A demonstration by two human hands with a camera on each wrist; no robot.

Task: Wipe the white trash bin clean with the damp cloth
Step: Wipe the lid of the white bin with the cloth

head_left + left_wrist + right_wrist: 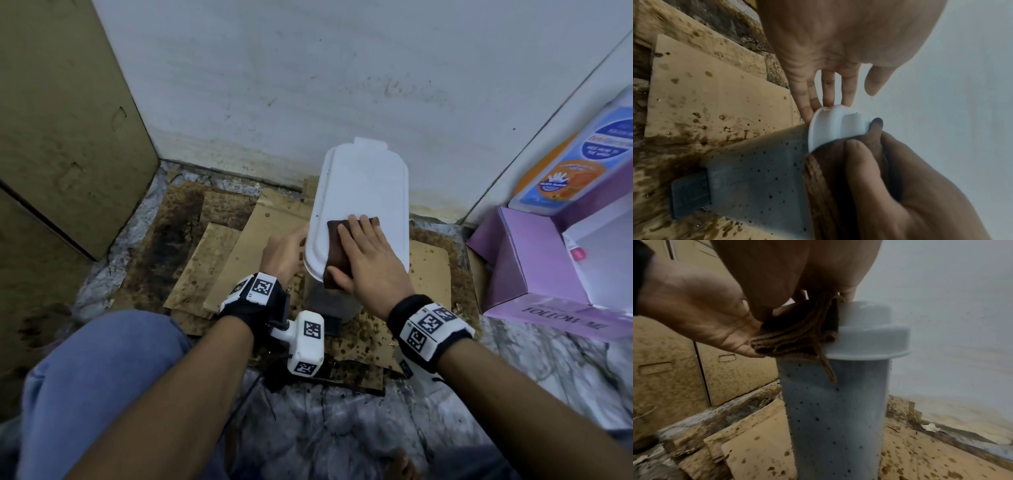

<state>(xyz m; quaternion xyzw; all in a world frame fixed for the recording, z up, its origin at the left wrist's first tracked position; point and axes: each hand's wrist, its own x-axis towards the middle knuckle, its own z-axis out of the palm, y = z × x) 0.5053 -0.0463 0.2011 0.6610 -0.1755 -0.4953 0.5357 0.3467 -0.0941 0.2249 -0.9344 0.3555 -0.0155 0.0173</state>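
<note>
On bin lid [366, 192]: your right hand [368, 255] flat, pressing brown cloth [337, 253]; left hand [284, 253] open, steadying rim. Lid nearly clean; speckled bin body [835, 418] unwiped.

cloth [337, 253] on bin lid [364, 192] | bin on cardboard [236, 253] | box [534, 263] right

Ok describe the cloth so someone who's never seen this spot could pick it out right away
Find the tall white trash bin standing on stained cardboard against the white wall. On the near end of its lid lies the cloth, pressed flat under the right hand. It is the only dark brown, ribbed fabric here, folded, one edge hanging over the rim.
</note>
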